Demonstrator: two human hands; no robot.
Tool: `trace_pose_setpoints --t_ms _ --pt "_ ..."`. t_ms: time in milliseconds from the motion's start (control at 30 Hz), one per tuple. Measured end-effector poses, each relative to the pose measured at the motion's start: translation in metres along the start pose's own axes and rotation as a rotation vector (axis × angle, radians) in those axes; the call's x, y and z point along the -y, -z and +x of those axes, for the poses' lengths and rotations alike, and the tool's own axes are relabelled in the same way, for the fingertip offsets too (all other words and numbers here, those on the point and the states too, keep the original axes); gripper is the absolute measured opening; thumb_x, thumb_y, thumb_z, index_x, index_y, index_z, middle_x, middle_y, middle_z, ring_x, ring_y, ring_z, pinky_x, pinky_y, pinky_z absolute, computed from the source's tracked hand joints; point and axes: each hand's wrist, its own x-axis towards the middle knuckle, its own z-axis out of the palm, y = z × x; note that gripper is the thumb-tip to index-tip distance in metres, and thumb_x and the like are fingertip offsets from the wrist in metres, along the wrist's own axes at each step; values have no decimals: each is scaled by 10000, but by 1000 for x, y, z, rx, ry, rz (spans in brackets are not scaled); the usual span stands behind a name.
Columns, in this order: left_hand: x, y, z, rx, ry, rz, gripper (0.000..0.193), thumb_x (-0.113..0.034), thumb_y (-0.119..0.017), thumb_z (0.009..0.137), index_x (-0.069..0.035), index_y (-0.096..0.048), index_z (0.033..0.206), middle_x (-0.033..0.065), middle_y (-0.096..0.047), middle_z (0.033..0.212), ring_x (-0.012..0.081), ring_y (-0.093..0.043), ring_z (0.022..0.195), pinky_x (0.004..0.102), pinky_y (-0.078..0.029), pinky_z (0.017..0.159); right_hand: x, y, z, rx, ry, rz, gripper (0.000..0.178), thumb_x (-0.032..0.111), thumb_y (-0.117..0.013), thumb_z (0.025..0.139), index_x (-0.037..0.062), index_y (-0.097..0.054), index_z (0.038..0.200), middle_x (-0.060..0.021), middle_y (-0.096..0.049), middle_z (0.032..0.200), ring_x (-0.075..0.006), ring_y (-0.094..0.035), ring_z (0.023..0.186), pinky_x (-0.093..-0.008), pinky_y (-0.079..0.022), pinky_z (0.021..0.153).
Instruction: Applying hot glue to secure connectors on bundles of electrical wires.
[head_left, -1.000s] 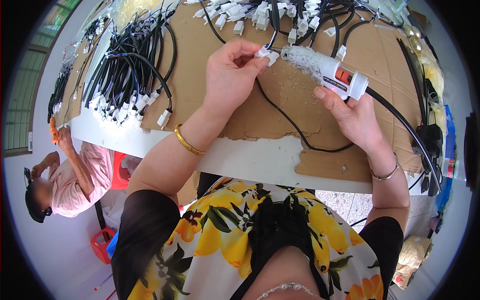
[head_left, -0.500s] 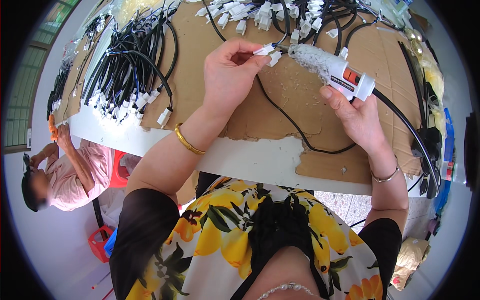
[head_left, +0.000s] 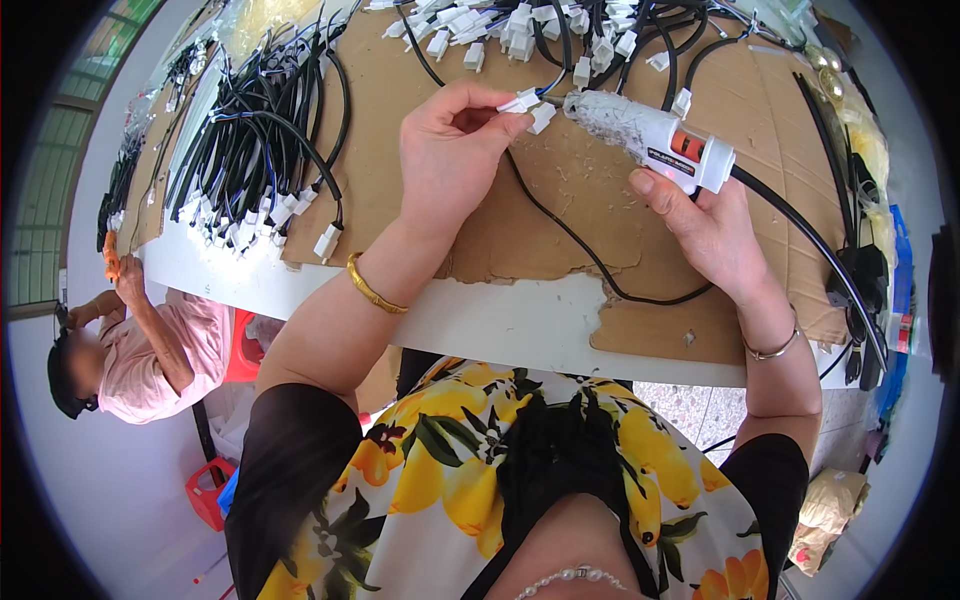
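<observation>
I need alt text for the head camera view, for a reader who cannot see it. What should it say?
Seen from above, a person's left hand pinches a small white connector on a black cable while the right hand holds a white glue gun with its tip at it. They work over a cardboard sheet strewn with more black cables with white connectors.

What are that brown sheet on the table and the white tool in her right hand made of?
The brown sheet looks like matte corrugated cardboard: its edges are torn and ragged. The white tool, apparently a glue gun in the right hand, looks like smooth plastic with a rough white crust near the tip.
</observation>
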Motion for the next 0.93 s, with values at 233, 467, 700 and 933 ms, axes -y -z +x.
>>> trace_pose_setpoints --t_ms 233,467,700,933 --pt "-1 0 0 6 -11 -23 118 55 -651 709 13 -608 810 37 -619 719 61 -558 643 183 -451 573 5 -1 0 -12 6 -24 308 246 -632 814 11 -557 999 18 -563 791 -42 -458 697 -192 -398 610" --pt "-5 2 1 78 38 -111 126 40 -647 726 32 -590 839 86 -632 756 101 -593 655 202 -484 598 7 2 -1 -15 28 7 307 253 -641 807 19 -563 990 33 -554 763 -27 -438 662 -176 -372 563" --pt "-4 4 3 138 167 -193 129 18 -617 764 44 -570 882 107 -630 775 136 -614 685 230 -506 643 3 7 6 -2 149 136 299 295 -625 813 39 -542 943 37 -518 711 -39 -437 609 -191 -371 531" --pt "1 3 3 244 91 -110 337 5 -603 781 0 -511 1104 117 -618 887 159 -620 737 250 -508 679 8 20 7 115 9 114 304 289 -611 820 44 -537 984 0 -577 812 -82 -541 736 -213 -410 584"
